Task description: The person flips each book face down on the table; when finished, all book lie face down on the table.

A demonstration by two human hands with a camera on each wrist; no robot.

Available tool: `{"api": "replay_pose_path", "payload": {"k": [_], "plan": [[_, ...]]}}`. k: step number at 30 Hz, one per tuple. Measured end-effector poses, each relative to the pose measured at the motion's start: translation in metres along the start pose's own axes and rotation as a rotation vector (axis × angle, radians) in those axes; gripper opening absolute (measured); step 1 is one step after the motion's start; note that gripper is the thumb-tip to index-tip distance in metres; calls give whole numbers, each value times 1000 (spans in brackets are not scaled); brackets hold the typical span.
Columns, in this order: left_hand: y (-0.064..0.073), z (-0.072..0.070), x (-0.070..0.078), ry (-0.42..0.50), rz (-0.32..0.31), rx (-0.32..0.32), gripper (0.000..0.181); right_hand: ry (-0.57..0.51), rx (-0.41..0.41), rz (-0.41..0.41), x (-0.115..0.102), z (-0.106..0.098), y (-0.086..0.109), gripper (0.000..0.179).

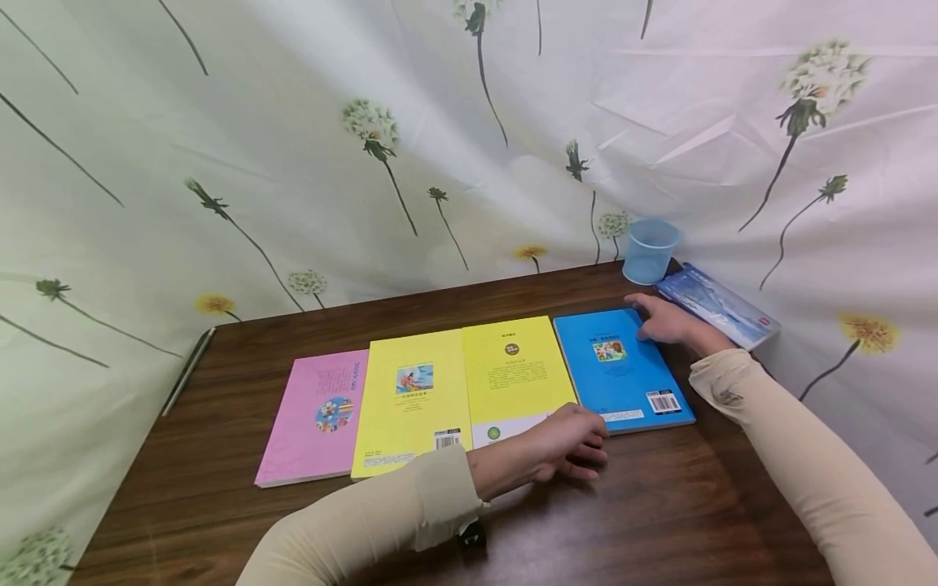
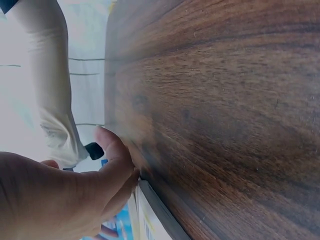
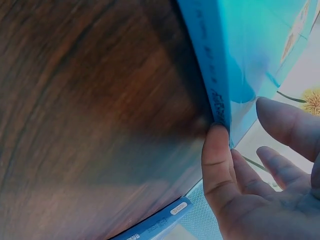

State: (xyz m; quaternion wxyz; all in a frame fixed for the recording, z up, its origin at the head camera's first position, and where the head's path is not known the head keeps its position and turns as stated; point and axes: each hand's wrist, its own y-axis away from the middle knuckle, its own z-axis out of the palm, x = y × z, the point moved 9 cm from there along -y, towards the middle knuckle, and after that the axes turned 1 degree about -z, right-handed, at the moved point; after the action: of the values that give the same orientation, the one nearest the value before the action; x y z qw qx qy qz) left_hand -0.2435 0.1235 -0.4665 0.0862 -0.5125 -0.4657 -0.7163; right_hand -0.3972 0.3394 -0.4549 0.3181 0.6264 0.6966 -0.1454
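A blue book (image 1: 623, 370) lies at the right end of a row on the table. My right hand (image 1: 663, 320) is at its upper right edge, and in the right wrist view a fingertip (image 3: 217, 137) touches the spine, the other fingers spread. Over the lower right corner of a yellow book (image 1: 513, 350) and the blue book's lower left corner is my left hand (image 1: 564, 443), its fingers loosely bent. In the left wrist view that left hand (image 2: 95, 195) lies along the books' lower edges; its fingertips are partly hidden.
To the left lie another yellow book (image 1: 414, 423) and a pink book (image 1: 311, 423). A light blue cup (image 1: 650, 252) stands at the back right beside another book (image 1: 718, 305). A flower-print curtain (image 1: 469, 163) borders the wooden table (image 1: 659, 505).
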Motion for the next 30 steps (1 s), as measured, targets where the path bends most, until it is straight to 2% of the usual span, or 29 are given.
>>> {"api": "replay_pose_path", "payload": {"k": [12, 30], "plan": [[1, 0, -2, 9, -1, 7, 22, 6, 1, -3, -1, 3, -5, 68], [-1, 0, -1, 14, 8, -15, 15, -3, -9, 1, -8, 3, -3, 69]]}}
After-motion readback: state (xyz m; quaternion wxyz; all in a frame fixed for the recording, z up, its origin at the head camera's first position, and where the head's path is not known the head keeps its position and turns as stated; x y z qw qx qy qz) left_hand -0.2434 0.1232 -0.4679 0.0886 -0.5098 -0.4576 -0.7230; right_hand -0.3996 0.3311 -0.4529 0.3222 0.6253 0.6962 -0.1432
